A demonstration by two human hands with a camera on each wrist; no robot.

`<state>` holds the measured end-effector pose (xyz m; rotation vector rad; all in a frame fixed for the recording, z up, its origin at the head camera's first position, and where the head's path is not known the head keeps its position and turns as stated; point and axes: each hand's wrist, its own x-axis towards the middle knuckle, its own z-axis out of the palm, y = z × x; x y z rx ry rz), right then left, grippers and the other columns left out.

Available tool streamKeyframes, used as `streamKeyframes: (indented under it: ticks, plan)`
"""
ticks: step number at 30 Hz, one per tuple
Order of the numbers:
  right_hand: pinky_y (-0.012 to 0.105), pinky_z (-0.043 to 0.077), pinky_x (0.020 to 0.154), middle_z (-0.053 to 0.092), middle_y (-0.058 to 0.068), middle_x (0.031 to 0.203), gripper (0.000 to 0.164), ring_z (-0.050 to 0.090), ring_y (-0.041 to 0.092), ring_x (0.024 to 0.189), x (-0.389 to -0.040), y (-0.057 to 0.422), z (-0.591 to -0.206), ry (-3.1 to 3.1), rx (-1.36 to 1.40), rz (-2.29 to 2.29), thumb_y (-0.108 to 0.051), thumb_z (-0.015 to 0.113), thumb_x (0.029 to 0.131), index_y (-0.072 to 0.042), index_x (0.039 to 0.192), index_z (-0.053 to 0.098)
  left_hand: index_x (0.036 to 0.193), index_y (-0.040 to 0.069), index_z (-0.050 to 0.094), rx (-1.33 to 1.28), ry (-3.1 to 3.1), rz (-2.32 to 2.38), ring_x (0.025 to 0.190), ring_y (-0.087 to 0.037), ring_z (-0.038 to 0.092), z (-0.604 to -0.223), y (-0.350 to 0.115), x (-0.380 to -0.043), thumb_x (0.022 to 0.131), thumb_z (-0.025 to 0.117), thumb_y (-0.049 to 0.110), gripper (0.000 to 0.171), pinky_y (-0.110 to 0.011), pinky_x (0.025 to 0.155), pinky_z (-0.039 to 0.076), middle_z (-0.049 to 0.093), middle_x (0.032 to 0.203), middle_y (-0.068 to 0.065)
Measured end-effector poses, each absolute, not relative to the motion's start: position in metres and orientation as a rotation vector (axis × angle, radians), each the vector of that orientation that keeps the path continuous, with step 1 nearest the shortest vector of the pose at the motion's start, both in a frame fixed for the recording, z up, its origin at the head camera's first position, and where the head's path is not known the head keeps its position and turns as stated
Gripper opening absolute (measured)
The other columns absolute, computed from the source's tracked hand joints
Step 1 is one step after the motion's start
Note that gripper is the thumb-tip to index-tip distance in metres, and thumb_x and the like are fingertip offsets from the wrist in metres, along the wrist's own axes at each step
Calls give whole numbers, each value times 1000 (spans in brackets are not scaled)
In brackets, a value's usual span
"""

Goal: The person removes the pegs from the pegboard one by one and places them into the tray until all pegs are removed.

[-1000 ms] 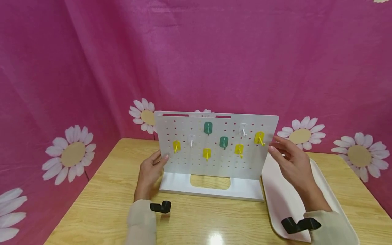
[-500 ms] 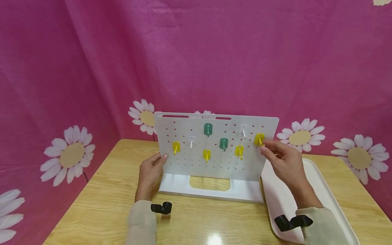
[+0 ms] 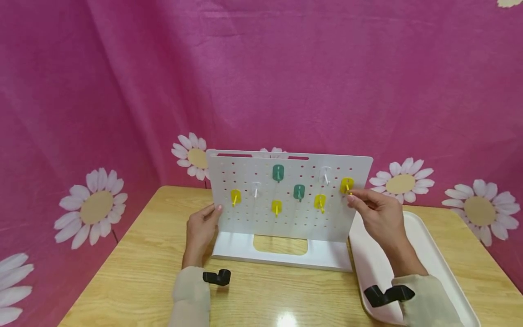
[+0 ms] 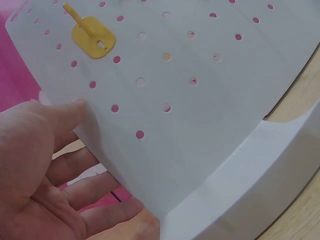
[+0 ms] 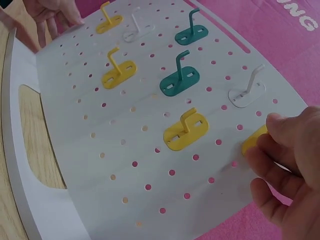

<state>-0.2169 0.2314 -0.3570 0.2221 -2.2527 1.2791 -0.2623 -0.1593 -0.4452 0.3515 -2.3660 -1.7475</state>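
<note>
A white pegboard stands upright on its base, with yellow, green and white hooks on its face. My left hand grips its left edge, thumb on the front and fingers behind, as the left wrist view shows. At the upper right of the board my right hand pinches a yellow hook between thumb and fingers; in the right wrist view the fingers cover much of this hook. Nearest to it are another yellow hook and a white hook. Two green hooks sit around the upper middle.
A pale tray lies on the wooden table to the right, partly under my right forearm. Behind the table hangs a pink cloth with white flowers. Each wrist carries a black mount.
My right hand has moved left from beside the board's right edge to the upper-right yellow hook and pinches it. My left hand stays on the left edge.
</note>
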Motion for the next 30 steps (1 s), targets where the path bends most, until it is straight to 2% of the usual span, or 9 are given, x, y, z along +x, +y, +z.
streamKeyframes:
  ticks: [11,16,21,25,30]
  plan:
    - [13,48,70,73,9,81,17,64,0,72,-213,235,-355,-2251,200,1245,-5,73,91,4,106,75,130,11,68,356,-2325,-1726,84,-24,61,-445,-157,-262,96,67,41,45,-28,66,49,70,111,-13]
    - [12,48,72,72,4,81,18,65,1,71,-209,238,-354,-2244,210,1254,-4,74,91,5,107,75,130,12,69,362,-2330,-1724,87,-22,60,-444,-156,-262,97,67,39,43,-28,68,50,70,115,-11]
    - [12,48,72,73,7,83,19,66,0,73,-204,243,-353,-2253,213,1244,-4,74,91,4,108,75,128,14,70,380,-2330,-1716,87,-23,62,-442,-155,-262,96,68,39,41,-29,68,51,71,111,-11]
    - [12,49,73,74,7,85,19,65,-1,75,-201,249,-354,-2250,215,1252,-4,74,91,2,109,75,130,14,69,393,-2344,-1716,97,-23,62,-441,-156,-262,97,68,38,41,-32,75,53,69,120,-10]
    - [11,49,73,74,1,86,20,65,-2,75,-198,259,-359,-2234,214,1268,-1,74,90,4,109,75,133,14,67,391,-2355,-1739,104,-24,61,-440,-157,-261,97,66,39,43,-36,81,52,66,126,-10]
